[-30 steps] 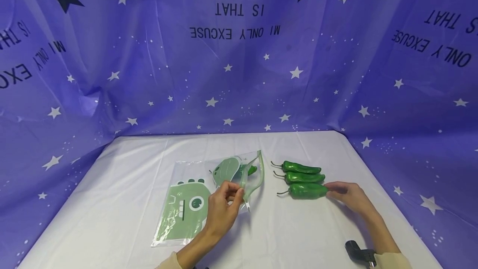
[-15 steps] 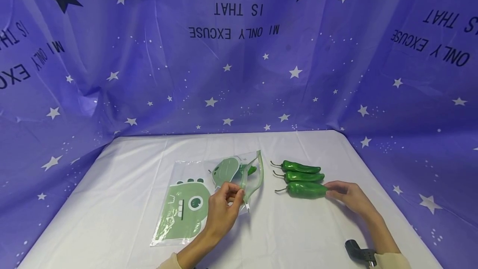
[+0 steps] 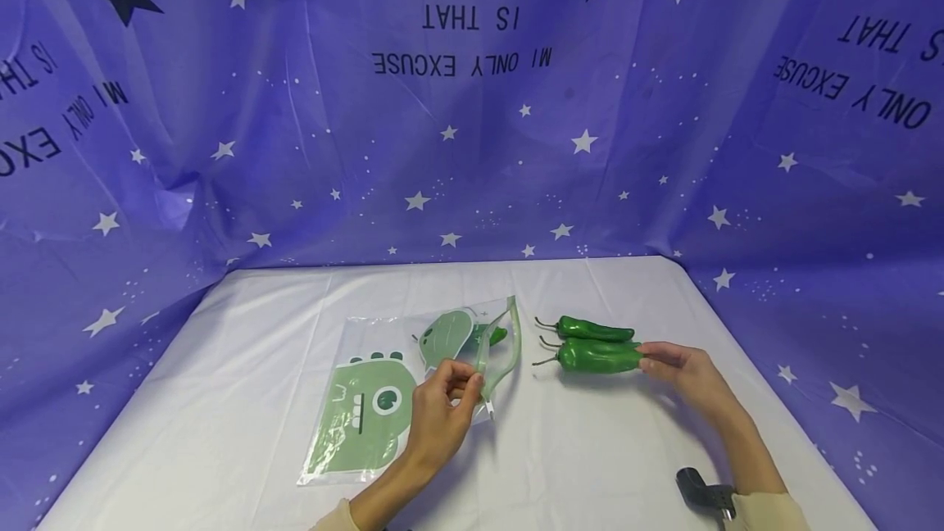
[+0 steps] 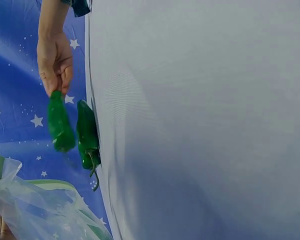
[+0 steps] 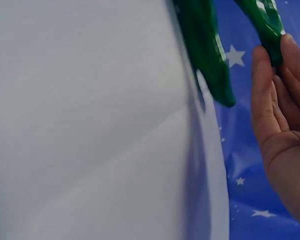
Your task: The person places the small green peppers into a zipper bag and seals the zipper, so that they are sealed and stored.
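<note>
My left hand [image 3: 442, 404] pinches the near side of the open mouth of a clear zip bag [image 3: 313, 478] with a green cartoon monster printed on it. Inside the bag, a green pepper [image 3: 499, 336] shows near the mouth, partly behind the print. My right hand [image 3: 693, 375] grips a long green chili pepper [image 3: 599, 357] by its tip, stem pointing left. The left wrist view has this pepper raised off the table, beside the resting ones. Another chili pepper [image 3: 593, 329] lies behind it; a further one is mostly hidden, its stem showing.
A white cloth covers the table [image 3: 590, 465]. Purple star-printed curtain [image 3: 472, 146] hangs at the back and both sides. A dark device [image 3: 704, 492] is strapped at my right wrist, by the beige sleeve [image 3: 767, 512].
My right hand has raised the nearest chili pepper and brought it slightly left, so it now overlaps the middle one in the head view. The left hand and bag stay put.
</note>
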Demonstrator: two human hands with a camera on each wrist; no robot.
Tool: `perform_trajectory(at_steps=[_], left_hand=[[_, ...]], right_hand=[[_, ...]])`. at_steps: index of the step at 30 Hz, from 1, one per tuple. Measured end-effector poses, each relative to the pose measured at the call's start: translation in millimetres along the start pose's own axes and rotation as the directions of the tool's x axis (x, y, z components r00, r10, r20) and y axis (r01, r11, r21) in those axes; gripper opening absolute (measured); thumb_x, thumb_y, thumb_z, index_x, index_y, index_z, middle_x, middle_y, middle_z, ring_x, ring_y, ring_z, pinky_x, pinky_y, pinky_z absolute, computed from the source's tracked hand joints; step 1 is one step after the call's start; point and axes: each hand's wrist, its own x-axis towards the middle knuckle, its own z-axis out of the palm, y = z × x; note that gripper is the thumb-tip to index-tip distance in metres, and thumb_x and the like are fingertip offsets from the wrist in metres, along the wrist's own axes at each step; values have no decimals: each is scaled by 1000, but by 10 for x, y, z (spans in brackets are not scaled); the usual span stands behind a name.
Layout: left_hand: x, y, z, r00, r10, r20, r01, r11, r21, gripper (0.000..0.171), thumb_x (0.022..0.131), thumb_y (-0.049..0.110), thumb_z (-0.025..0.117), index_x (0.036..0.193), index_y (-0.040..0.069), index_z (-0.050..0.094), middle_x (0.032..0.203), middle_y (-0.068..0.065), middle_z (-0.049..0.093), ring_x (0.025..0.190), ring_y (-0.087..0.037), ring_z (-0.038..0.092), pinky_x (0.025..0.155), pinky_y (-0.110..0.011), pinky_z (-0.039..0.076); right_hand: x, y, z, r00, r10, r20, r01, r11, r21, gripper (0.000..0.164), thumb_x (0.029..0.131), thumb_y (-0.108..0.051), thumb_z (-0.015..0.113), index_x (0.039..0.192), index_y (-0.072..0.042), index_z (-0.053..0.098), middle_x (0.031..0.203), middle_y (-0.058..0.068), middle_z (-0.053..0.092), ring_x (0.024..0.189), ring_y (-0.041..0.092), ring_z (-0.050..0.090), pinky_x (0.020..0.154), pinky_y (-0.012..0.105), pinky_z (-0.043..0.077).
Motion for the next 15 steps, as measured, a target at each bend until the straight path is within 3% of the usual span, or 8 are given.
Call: perform_trajectory(at_steps=[4,7,11,15], left_hand=[[-7,-45,12,1000,14,-1,-14,1000,7,12,80,-13,65,84,-5,57,71,-14,65,56,-23,64,52,-21,52],[-23,-165,35,999,32,-4,-32,999,12,11,80,-12,65,85,-5,58,72,-13,65,56,-21,64,52,-21,52],[-53,-345,64,999,42,8,-42,999,7,10,82,-8,66,88,-4,58,74,-9,65,59,-17,63,54,-20,51],[-68,-427,74,997,72,17,-72,997,-12,10,84,-4,66,89,0,58,76,-5,65,61,-12,63,56,-20,51]], right_hand=[[67,-131,23,999,-26,-41,29,997,70,42,87,-20,70,118,7,60,101,-1,70,90,7,65,76,20,52],[124,-232,72,997,-40,-66,46,994,97,42,88,-20,69,118,8,60,98,-3,70,89,5,65,77,18,51],[202,-355,187,996,-50,-78,56,995,86,41,87,-22,71,116,6,62,100,2,70,89,4,64,76,18,51],[274,-439,321,996,-48,-75,50,998,32,40,84,-24,73,113,3,65,104,11,69,89,3,63,75,17,51]])
